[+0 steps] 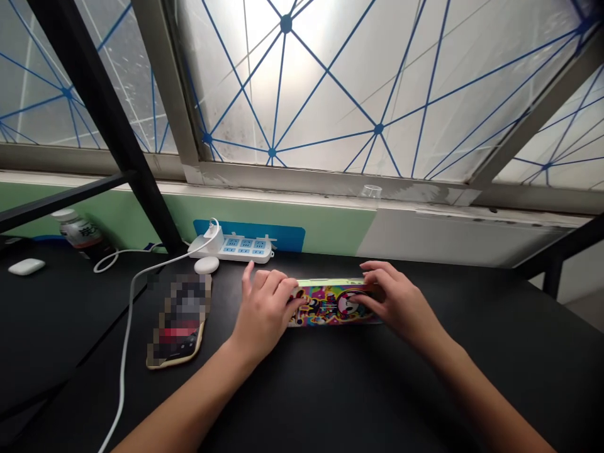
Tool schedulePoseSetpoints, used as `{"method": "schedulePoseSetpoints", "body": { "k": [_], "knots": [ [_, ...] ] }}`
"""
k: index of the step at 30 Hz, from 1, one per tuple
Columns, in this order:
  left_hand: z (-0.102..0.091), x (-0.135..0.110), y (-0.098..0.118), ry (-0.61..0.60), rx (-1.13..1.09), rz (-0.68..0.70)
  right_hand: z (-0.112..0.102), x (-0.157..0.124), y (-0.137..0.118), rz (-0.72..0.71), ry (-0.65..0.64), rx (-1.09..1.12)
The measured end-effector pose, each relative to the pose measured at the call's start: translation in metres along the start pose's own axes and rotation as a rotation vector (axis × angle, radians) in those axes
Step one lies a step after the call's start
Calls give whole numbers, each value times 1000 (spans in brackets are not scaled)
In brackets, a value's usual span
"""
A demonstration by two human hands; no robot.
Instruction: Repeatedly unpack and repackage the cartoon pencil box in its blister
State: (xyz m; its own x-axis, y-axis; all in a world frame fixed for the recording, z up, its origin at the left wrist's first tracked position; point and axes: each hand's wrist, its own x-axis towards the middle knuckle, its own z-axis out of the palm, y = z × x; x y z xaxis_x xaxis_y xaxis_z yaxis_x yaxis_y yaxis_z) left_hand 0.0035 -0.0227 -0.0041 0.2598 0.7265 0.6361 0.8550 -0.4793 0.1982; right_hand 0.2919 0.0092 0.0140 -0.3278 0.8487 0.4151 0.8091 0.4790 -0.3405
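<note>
Both hands are on the patterned box [325,306], which sits in the grip at the black desk [340,384]. Left hand [264,307] grasps its left end, thumb on the printed face, fingers at the far edge; right hand [401,299] has the right end much the same way, thumb by the round cartoon face. Progress, AFAICT: box is in hand, but no open flap or removed contents show — prob. early on, w/ most of the handling left. Can't tell if either end is loose, b/c the hands cover both.

Writing: box art is busy & multicoloured; any lettering's too small to read, no brand legible. Left of the grip, the phone [182,327] has a pixelated screen, so no text. Beyond the phone, the power strip [245,250] shows no readable mark. Far left of the grip, the bottle [83,233] has pale characters on a dark label — too blurred to make out.
</note>
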Motion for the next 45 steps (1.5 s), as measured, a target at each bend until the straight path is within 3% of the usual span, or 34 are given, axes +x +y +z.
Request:
{"method": "schedulePoseSetpoints", "body": {
  "k": [3,6,9,16,20,24,29,33,41,43,45],
  "knots": [
    [-8,1,-3,1,38,118,7,-6,-17,-87,-46,-58],
    [-5,2,-7,-147,46,212,21,-10,-28,-243,-159,-164],
    [2,1,-7,-288,-34,217,29,-10,-33,-306,-232,-226],
    [8,3,-17,-313,-57,127,15,-11,-46,-341,-401,-211],
    [16,0,-27,-382,29,49,10,-12,-49,-312,-415,-153],
    [22,-4,-32,-451,-34,17,14,-7,-32,-201,-385,-33],
    [19,-2,-29,-364,-58,34,29,2,1,-97,-253,32],
    [14,0,-19,-220,-30,116,28,5,10,-27,-252,-2],
    [1,1,-13,47,158,221,9,1,-13,-233,0,-223],
    [-3,3,-15,23,166,223,12,-2,-17,-278,7,-263],
    [-5,4,-14,-76,131,230,17,-5,-21,-311,-18,-313]
  ]
}}
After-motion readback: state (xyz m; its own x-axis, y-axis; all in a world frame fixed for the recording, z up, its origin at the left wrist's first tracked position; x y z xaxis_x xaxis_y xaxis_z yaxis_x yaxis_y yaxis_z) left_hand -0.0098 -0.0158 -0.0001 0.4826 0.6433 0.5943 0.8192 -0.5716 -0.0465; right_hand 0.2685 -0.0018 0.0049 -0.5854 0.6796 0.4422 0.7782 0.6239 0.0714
